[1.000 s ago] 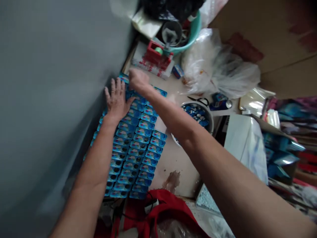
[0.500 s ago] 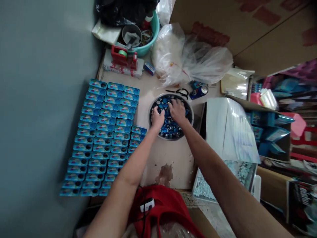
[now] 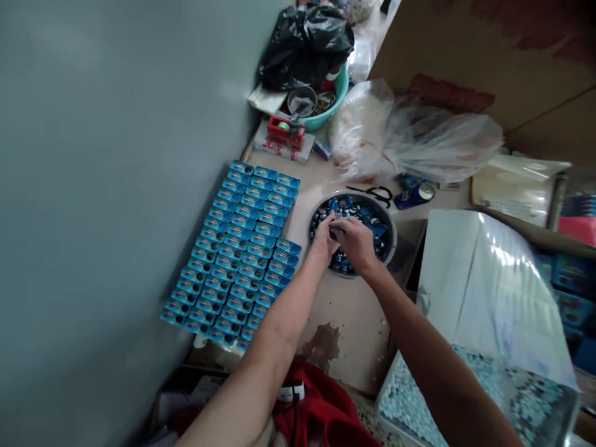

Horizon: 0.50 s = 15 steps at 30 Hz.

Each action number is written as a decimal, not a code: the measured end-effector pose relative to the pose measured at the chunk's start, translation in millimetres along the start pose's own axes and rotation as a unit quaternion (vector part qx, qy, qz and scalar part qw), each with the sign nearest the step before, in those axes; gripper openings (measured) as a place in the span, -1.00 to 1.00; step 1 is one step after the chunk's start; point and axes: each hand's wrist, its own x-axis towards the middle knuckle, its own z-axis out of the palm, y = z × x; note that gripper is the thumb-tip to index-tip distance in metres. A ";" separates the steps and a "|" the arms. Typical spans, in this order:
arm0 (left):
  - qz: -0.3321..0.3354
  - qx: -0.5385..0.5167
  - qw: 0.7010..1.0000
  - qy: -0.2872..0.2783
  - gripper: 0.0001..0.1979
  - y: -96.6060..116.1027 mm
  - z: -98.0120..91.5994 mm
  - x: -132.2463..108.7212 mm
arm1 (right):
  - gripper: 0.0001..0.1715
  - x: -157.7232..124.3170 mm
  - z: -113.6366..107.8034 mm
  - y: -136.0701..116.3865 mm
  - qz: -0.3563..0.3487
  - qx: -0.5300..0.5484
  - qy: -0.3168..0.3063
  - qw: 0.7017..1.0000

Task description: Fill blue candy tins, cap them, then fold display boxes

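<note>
- One piece of red fabric [image 3: 321,413] nearest, a small white device [image 3: 292,391] on it.
- Pale-blue pellets [image 3: 412,403] in a clear tray, lower right.
- Left hand [image 3: 325,241]: reached forward over the bowl, wrist bent inward, fingers curled.
- Right hand [image 3: 357,242]: angled in from the right, fingers bent down to meet the left's; something small and dark shows between them, but whether either grips it I cannot tell.
- Round metal bowl [image 3: 393,242] beneath both, filled with blue and silvery discs [image 3: 379,230].
- Blue printed packs [image 3: 226,264] in close columns left of the bowl; lettering too small to read.
- Black-handled scissors [image 3: 382,196] behind the bowl, beside a blue drink can [image 3: 413,197], its white logo unreadable.
- Red tape dispenser [image 3: 293,138] on a white packet [image 3: 303,151], its red print illegible.
- Teal basin [image 3: 343,87] and black plastic bag [image 3: 305,53], farthest.
</note>
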 end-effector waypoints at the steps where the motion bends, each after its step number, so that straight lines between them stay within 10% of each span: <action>1: -0.016 0.000 1.000 0.000 -0.75 1.2 0.7 -0.6 | -0.74 -0.7 -2.8 -1.0 0.023 0.046 0.025 0.998; 15: -0.123 -0.056 0.990 -0.034 -0.88 31.4 -12.0 -22.0 | -0.68 43.8 -17.1 29.8 0.260 0.336 0.177 0.888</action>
